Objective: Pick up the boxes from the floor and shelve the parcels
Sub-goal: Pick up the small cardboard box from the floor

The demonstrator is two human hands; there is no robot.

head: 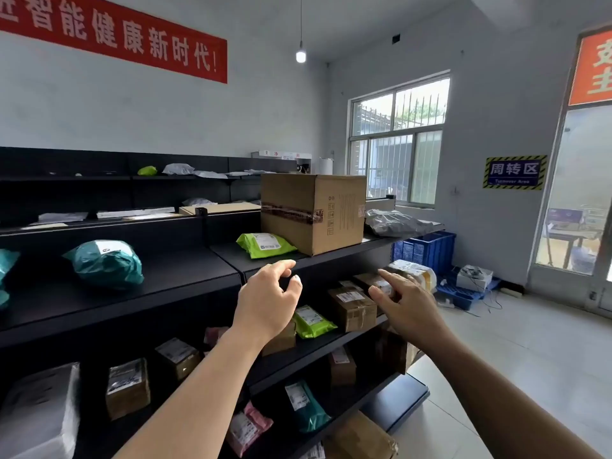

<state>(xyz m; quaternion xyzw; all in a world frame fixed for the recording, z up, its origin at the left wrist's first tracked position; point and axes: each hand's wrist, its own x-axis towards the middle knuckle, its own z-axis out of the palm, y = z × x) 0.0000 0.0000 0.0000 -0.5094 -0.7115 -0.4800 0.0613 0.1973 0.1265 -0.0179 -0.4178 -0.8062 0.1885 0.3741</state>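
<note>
On the left, a teal poly-bag parcel [104, 263] is lying on a middle tier of the black shelving [185, 279], well apart from the hands. Further right, a green mailer [265, 245] is resting on the next bay, just beside the left face of the large cardboard box [313, 212]. That box is sitting on the same tier with one corner turned toward the near side.

The left hand [268, 299] is hovering just below that tier's front edge, fingers loosely curled and gripping nothing. The box is lying up and to the far right of it, so this looks like the nearer hand. Both visible faces are foreshortened, so I cannot tell which way the box's long axis is running.

The right hand [404, 299] is hanging lower and apart from the left, fingers relaxed and empty, in front of the small taped cartons [352, 304] on the tier below. Whether its fingertips are touching one I cannot tell.

The big box seems to be shelved already, so the next pickup is probably lying lower down. A brown carton [361, 438] is showing at the foot of the shelving, but whether it is on the base or the floor is unclear.

To the right, a grey poly bag [394, 221] is crowding the box's right side. Beyond it, a blue crate [427, 248] and a blue pallet [463, 294] are occupying the far floor.
</note>
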